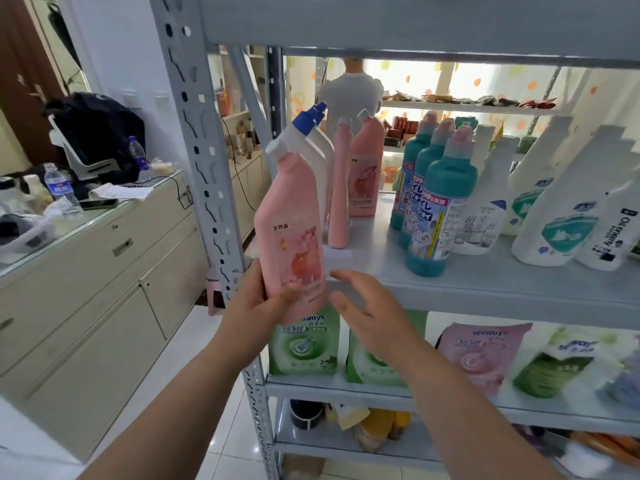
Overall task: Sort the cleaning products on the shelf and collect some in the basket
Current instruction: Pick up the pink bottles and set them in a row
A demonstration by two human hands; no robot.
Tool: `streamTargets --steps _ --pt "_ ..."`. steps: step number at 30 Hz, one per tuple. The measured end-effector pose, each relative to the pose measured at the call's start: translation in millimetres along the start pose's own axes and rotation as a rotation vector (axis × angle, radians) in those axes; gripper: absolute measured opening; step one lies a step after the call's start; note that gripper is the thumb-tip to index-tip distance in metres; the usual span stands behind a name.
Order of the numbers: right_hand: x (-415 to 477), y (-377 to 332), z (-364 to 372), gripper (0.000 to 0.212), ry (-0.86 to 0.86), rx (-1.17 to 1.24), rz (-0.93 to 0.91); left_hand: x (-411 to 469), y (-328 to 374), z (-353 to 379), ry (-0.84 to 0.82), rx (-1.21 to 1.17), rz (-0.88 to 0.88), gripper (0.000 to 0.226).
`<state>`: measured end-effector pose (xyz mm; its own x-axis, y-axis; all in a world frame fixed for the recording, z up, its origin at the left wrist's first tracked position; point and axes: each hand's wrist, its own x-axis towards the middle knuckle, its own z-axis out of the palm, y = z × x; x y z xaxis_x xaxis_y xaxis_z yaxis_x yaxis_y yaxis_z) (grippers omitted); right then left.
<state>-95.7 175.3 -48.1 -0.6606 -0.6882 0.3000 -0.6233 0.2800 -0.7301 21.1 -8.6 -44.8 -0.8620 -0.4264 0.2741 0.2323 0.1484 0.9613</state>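
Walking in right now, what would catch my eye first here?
First, the pink bottle held upright by the left hand at the front left corner of the shelf, the right hand open beside it. Next, three teal bottles lined up mid-shelf, with white bottles to their right.
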Motion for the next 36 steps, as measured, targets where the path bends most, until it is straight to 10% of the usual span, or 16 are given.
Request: streamTargets --steps 5,14,21,28,36 --pt "-43.8 -18.1 29.9 0.049 -0.125 0.614 0.107 -75.6 -13.9 -2.4 -0.132 -0.181 -0.175 0.048" --pt "-115.5 -31.0 98.5 0.030 0.021 0.796 0.339 -151.8 -30.8 -11.3 0.104 -0.050 -0.407 0.031" --pt "-155.2 -40.1 119.8 0.065 -0.125 1.095 0.668 -197.1 -34.1 7.4 -0.169 -0.963 -1.071 0.038" --pt "-172.2 -24.1 102.6 0.056 0.025 1.060 0.672 -203.7 -55.5 13.7 -0.377 -0.793 -0.949 0.076" --pt "-175.9 18.8 66.9 0.072 0.108 0.809 0.433 -185.4 -71.0 43.9 -0.266 -0.180 -0.518 0.050"
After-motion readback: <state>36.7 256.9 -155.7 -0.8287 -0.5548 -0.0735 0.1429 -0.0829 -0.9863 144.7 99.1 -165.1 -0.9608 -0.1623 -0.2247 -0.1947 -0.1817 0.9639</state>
